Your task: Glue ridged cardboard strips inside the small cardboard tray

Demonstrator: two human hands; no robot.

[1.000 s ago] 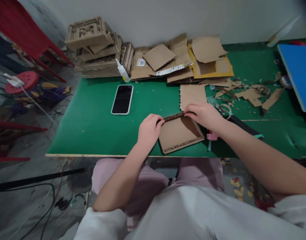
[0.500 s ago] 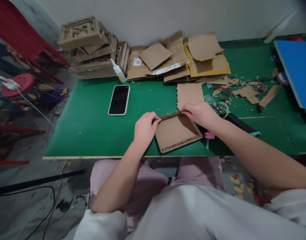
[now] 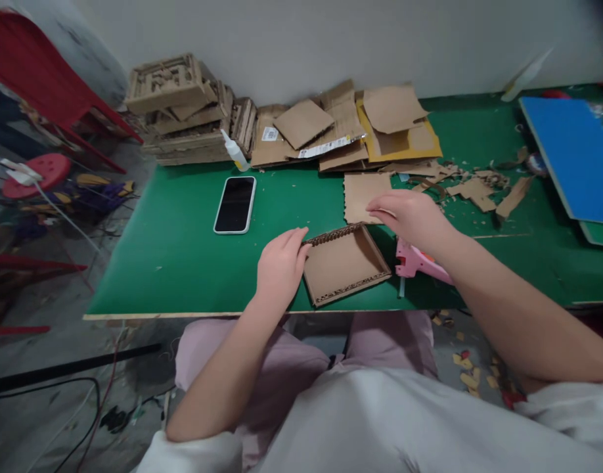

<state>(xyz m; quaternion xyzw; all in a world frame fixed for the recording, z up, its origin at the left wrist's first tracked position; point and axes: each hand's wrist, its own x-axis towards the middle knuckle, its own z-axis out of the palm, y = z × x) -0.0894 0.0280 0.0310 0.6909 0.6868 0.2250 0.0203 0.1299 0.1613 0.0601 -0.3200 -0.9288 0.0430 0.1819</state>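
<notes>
A shallow cardboard tray (image 3: 348, 263) with low corrugated walls lies near the front edge of the green table. My left hand (image 3: 280, 266) is at its back left corner, thumb and fingers apart, the tips close to or touching the wall. My right hand (image 3: 412, 213) hovers behind the tray's right corner, fingers loosely bent and seemingly holding nothing. Beneath its fingertips is a flat cardboard sheet (image 3: 358, 194) with a ragged left edge. Right of the tray, partly under my right forearm, lies a pink glue gun (image 3: 414, 259) with a clear glue stick by it.
A phone (image 3: 235, 205) lies to the left. Behind it are a white glue bottle (image 3: 235, 152) and stacked cardboard pieces (image 3: 183, 121). Flat cardboard (image 3: 301, 125) leans at the back. Cardboard scraps (image 3: 479, 187) are scattered at the right, near a blue board (image 3: 572, 157).
My right hand has come off the tray's back wall and moved right and up. My left hand's fingers have loosened at the corner. More of the pink glue gun shows.
</notes>
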